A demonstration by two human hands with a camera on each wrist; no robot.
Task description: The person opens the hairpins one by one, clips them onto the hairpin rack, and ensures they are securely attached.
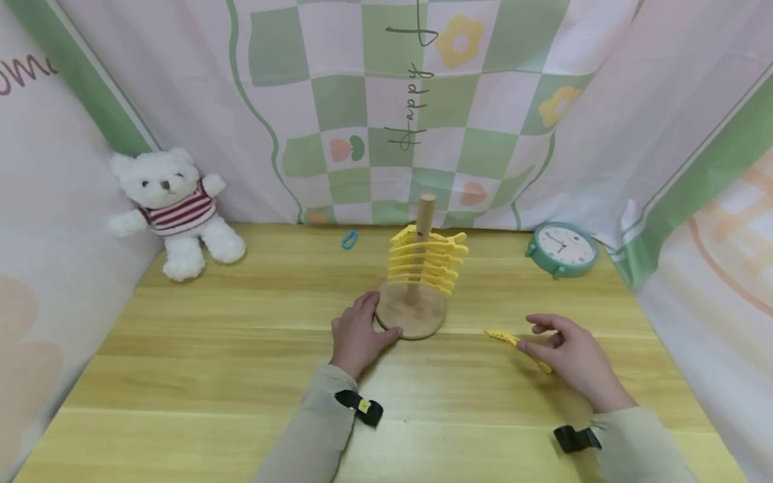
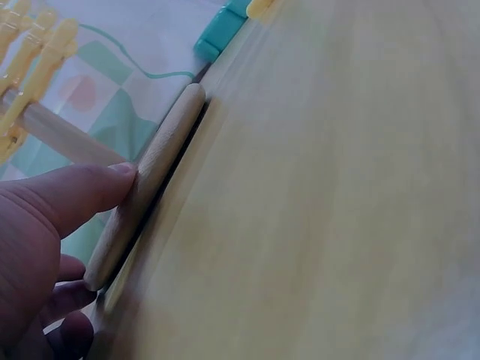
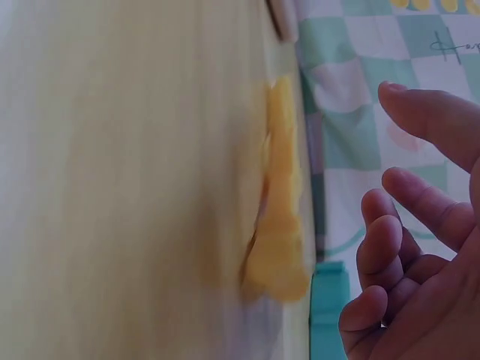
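with my left hand (image 1: 359, 335) i am holding the round base of the wooden stand (image 1: 417, 318) by its rim, thumb bent one way and fingers the other. my right hand (image 1: 580, 362) is hovering well to the right of it, thumb and forefinger spread wide, the other fingers curling loosely around nothing. just beside them, a loose yellow piece (image 1: 503, 336) is lying on the table (image 1: 241, 389), its near end partly hiding behind my thumb in the head view (from the right wrist, a gap is showing between skin and piece). more yellow pieces (image 1: 447, 247) are sitting in a stack around the stand's upright post.

the loose one is looking like thin plastic, so i am expecting it to be light, fairly stiff and a little slick, unlikely to dent but easy to twist. its narrow middle is seeming the best place for a thumb-and-finger pinch; by an end, it might be swinging. the stand is seeming solid wood, steadiest held low.
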